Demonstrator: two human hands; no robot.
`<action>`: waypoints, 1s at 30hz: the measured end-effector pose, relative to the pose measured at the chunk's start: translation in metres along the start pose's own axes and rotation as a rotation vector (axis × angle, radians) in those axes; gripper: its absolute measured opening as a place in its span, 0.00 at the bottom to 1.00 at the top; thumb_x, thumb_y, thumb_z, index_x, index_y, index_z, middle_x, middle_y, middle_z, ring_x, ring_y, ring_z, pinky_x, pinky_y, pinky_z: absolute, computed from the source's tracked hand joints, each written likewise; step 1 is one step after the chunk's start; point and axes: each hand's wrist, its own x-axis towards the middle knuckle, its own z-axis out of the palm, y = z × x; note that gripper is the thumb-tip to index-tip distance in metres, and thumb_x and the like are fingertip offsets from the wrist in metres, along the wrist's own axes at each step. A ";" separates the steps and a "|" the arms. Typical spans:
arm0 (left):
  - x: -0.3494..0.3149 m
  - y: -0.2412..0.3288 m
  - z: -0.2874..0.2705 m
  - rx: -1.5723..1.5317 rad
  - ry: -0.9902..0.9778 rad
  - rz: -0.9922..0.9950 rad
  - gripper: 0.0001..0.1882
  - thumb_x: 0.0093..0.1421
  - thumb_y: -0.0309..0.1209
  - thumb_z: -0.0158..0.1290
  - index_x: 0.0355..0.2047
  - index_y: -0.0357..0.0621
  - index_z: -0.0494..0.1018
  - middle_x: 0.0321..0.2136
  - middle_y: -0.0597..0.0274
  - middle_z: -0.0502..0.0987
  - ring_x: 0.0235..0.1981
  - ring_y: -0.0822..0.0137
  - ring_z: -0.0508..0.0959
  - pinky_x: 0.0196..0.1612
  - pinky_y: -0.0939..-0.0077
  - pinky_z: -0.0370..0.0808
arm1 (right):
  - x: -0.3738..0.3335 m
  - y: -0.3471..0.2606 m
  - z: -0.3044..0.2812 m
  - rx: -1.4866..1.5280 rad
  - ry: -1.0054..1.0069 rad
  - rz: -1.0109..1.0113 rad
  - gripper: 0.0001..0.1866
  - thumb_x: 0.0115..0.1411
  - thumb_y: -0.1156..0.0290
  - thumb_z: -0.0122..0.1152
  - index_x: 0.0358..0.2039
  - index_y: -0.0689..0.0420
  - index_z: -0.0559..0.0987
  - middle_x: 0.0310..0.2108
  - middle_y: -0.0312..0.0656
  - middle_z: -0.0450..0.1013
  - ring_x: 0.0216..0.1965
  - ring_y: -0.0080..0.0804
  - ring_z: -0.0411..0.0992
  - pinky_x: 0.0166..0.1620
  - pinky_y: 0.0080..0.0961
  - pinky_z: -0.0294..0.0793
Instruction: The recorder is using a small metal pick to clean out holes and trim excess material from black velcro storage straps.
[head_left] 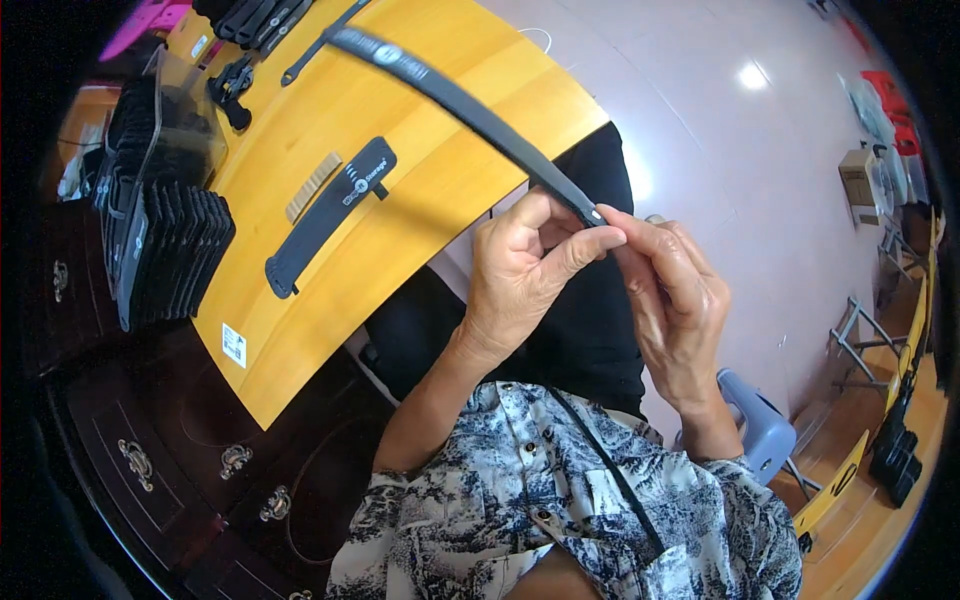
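Note:
Both my hands hold a long black strap with white print near its far end. From my fingers it stretches up and left over the yellow wooden table. My left hand grips the strap close to its near end, thumb on top. At that end, my right hand pinches the tip between thumb and fingers, where a small white spot shows. Apart from my hands, a flat black piece with white print and small side tabs lies on the table, beside a short tan ribbed strip.
A clear bin and a stack of black pieces stand at the table's left. More black straps lie at the far edge. Dark drawers are below left; a blue-grey stool stands at my right.

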 end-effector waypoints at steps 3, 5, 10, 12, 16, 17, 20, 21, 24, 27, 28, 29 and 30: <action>-0.002 -0.007 0.001 -0.023 0.036 -0.005 0.06 0.58 0.26 0.57 0.32 0.36 0.73 0.24 0.64 0.77 0.28 0.77 0.77 0.33 0.85 0.75 | -0.001 0.002 -0.002 0.056 -0.043 0.022 0.17 0.52 0.83 0.59 0.43 0.58 0.78 0.24 0.41 0.72 0.24 0.31 0.71 0.25 0.25 0.70; -0.005 -0.008 -0.001 0.006 0.039 -0.004 0.06 0.58 0.26 0.57 0.32 0.36 0.73 0.24 0.63 0.78 0.27 0.77 0.77 0.32 0.85 0.76 | 0.000 0.001 -0.004 0.073 -0.072 0.033 0.16 0.52 0.83 0.59 0.43 0.59 0.78 0.24 0.42 0.72 0.24 0.31 0.71 0.25 0.25 0.70; -0.011 -0.005 -0.006 0.084 0.026 -0.009 0.07 0.58 0.28 0.57 0.29 0.36 0.74 0.23 0.62 0.78 0.24 0.76 0.78 0.27 0.86 0.75 | 0.000 -0.002 -0.010 0.061 -0.183 0.079 0.12 0.56 0.80 0.57 0.42 0.61 0.77 0.24 0.42 0.72 0.23 0.30 0.70 0.26 0.23 0.69; -0.014 -0.005 -0.010 0.129 0.008 0.005 0.08 0.59 0.28 0.57 0.27 0.36 0.74 0.22 0.62 0.77 0.23 0.77 0.77 0.26 0.86 0.74 | -0.001 0.000 -0.008 0.152 -0.211 0.145 0.11 0.57 0.79 0.56 0.42 0.61 0.78 0.25 0.42 0.72 0.24 0.29 0.70 0.27 0.23 0.69; -0.018 -0.007 -0.016 0.114 -0.013 0.044 0.07 0.59 0.28 0.57 0.27 0.36 0.74 0.22 0.62 0.77 0.22 0.77 0.77 0.24 0.87 0.74 | -0.004 0.008 -0.002 0.422 -0.232 0.231 0.10 0.60 0.77 0.54 0.43 0.62 0.78 0.26 0.42 0.72 0.26 0.25 0.70 0.29 0.22 0.69; -0.019 -0.006 -0.016 0.073 -0.017 0.018 0.07 0.59 0.28 0.56 0.27 0.36 0.74 0.22 0.62 0.77 0.22 0.77 0.77 0.24 0.87 0.74 | -0.003 0.008 -0.004 0.418 -0.231 0.231 0.10 0.60 0.77 0.54 0.43 0.62 0.78 0.26 0.42 0.72 0.26 0.25 0.70 0.29 0.22 0.69; -0.021 -0.005 -0.018 -0.001 -0.026 -0.018 0.07 0.60 0.27 0.55 0.27 0.36 0.74 0.22 0.61 0.77 0.22 0.77 0.77 0.25 0.87 0.74 | -0.001 0.007 -0.005 0.423 -0.286 0.212 0.11 0.60 0.78 0.54 0.43 0.61 0.78 0.27 0.42 0.72 0.28 0.25 0.70 0.30 0.22 0.69; -0.023 -0.005 -0.020 -0.031 -0.030 -0.028 0.07 0.60 0.27 0.55 0.28 0.36 0.74 0.22 0.61 0.77 0.22 0.76 0.77 0.25 0.86 0.74 | -0.001 0.008 -0.003 0.365 -0.290 0.164 0.12 0.59 0.79 0.55 0.43 0.61 0.78 0.27 0.42 0.72 0.28 0.26 0.70 0.30 0.22 0.69; -0.024 -0.004 -0.022 -0.097 -0.027 -0.051 0.07 0.61 0.27 0.53 0.28 0.35 0.73 0.22 0.60 0.77 0.21 0.75 0.76 0.25 0.86 0.74 | -0.001 0.005 0.002 0.270 -0.259 0.092 0.12 0.57 0.80 0.55 0.43 0.61 0.77 0.26 0.43 0.71 0.27 0.28 0.71 0.29 0.22 0.69; -0.021 -0.001 -0.024 -0.215 -0.017 -0.054 0.08 0.62 0.28 0.52 0.28 0.36 0.73 0.22 0.59 0.76 0.21 0.74 0.76 0.24 0.86 0.73 | 0.002 0.000 0.012 0.220 -0.196 0.033 0.13 0.56 0.82 0.56 0.43 0.61 0.77 0.27 0.43 0.71 0.27 0.30 0.71 0.29 0.23 0.69; -0.020 0.001 -0.024 -0.214 -0.015 -0.053 0.08 0.62 0.28 0.52 0.28 0.36 0.73 0.22 0.59 0.76 0.21 0.74 0.76 0.24 0.86 0.73 | 0.004 0.000 0.014 0.200 -0.166 -0.001 0.14 0.55 0.82 0.56 0.43 0.60 0.77 0.27 0.43 0.71 0.26 0.31 0.72 0.28 0.24 0.69; -0.019 0.004 -0.026 -0.224 -0.003 -0.066 0.09 0.62 0.28 0.51 0.28 0.36 0.72 0.22 0.58 0.76 0.20 0.74 0.76 0.23 0.86 0.73 | 0.006 0.000 0.016 0.200 -0.168 0.001 0.14 0.55 0.82 0.56 0.43 0.60 0.77 0.27 0.43 0.71 0.26 0.31 0.72 0.28 0.24 0.69; -0.019 0.006 -0.027 -0.233 0.008 -0.080 0.09 0.62 0.29 0.51 0.27 0.36 0.72 0.21 0.58 0.76 0.20 0.74 0.76 0.23 0.86 0.73 | 0.008 0.001 0.018 0.210 -0.174 -0.008 0.13 0.55 0.82 0.56 0.43 0.60 0.77 0.27 0.43 0.72 0.26 0.31 0.72 0.27 0.25 0.69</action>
